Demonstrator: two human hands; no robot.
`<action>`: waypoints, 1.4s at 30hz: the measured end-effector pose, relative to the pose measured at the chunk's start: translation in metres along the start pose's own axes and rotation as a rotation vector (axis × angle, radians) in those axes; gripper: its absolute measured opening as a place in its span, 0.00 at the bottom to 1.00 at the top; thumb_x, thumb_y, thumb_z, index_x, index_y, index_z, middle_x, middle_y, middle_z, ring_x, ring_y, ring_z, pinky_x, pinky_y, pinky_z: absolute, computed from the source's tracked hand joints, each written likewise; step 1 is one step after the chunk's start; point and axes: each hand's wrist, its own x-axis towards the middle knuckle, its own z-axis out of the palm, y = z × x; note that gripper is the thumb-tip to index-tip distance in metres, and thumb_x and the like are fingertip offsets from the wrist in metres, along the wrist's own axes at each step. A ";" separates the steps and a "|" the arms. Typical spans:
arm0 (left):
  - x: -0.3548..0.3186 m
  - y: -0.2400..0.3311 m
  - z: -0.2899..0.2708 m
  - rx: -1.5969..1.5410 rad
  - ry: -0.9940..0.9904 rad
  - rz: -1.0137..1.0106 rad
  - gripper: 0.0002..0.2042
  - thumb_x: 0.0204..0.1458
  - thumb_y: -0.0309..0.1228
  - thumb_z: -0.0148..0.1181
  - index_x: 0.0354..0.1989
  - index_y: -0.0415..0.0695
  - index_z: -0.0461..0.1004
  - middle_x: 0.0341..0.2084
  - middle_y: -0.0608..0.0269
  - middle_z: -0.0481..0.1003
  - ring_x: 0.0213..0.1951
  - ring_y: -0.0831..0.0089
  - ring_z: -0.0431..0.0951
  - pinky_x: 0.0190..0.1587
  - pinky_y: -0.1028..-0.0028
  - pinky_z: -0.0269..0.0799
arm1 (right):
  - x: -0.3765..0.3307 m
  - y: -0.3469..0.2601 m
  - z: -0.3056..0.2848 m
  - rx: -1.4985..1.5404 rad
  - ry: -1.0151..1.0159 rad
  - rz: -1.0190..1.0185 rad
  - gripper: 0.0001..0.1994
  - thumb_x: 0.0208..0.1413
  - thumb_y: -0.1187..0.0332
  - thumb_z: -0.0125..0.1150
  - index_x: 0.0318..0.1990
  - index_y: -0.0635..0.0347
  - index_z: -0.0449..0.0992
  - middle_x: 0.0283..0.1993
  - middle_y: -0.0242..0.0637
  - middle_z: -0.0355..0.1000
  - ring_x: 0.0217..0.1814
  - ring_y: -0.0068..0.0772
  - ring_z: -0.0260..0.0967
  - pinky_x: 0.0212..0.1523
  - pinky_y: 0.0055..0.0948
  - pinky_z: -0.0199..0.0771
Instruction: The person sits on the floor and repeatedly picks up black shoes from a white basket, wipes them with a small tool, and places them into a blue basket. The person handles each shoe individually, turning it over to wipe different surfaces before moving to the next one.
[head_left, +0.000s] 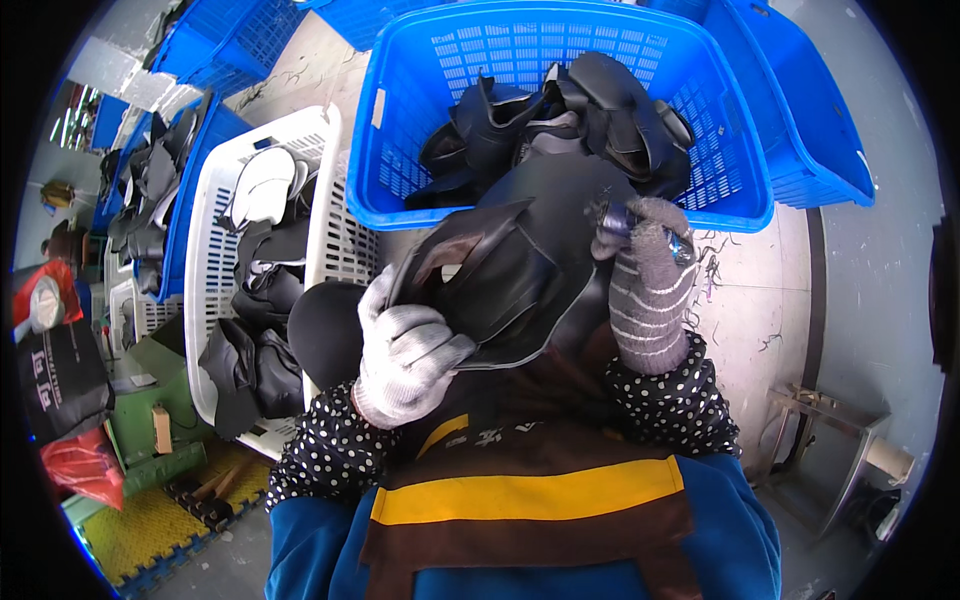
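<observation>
In front of me is a black leather shoe upper [560, 215], its opening turned to the left and a brown lining showing inside. My left hand [405, 350], in a white knit glove, is closed on the upper's near left edge. My right hand [652, 275], in a grey striped glove, is at the upper's right edge with its fingers closed around a small dark tool [617, 220] with a bluish shine. The kind of tool is too small to make out.
Beyond the upper stands a blue plastic basket [362, 150] holding several black uppers [620, 110]. A white basket [330, 215] with more pieces is on the left. Another blue basket [800, 110] is at the far right, above a metal stool [835, 415]. Thread scraps litter the floor.
</observation>
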 end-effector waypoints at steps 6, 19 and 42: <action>-0.029 0.003 0.022 0.006 0.084 0.120 0.11 0.37 0.25 0.70 0.28 0.56 0.77 0.30 0.74 0.73 0.40 0.69 0.77 0.66 0.33 0.61 | -0.009 0.005 -0.043 -0.015 0.042 0.228 0.10 0.59 0.68 0.68 0.42 0.66 0.77 0.29 0.41 0.77 0.24 0.30 0.75 0.22 0.24 0.74; -0.087 -0.021 0.064 0.025 0.074 0.110 0.10 0.40 0.28 0.75 0.26 0.58 0.78 0.28 0.74 0.80 0.42 0.72 0.82 0.65 0.40 0.65 | -0.014 0.004 -0.050 -0.332 0.021 0.391 0.09 0.53 0.73 0.71 0.40 0.65 0.79 0.35 0.40 0.79 0.28 0.28 0.77 0.23 0.20 0.74; -0.042 0.018 0.027 0.010 -0.002 -0.085 0.09 0.26 0.28 0.70 0.21 0.51 0.80 0.24 0.69 0.76 0.35 0.67 0.81 0.64 0.30 0.61 | -0.068 -0.043 -0.045 -0.990 -0.541 -0.171 0.12 0.51 0.73 0.71 0.45 0.59 0.83 0.40 0.42 0.82 0.40 0.43 0.82 0.44 0.37 0.82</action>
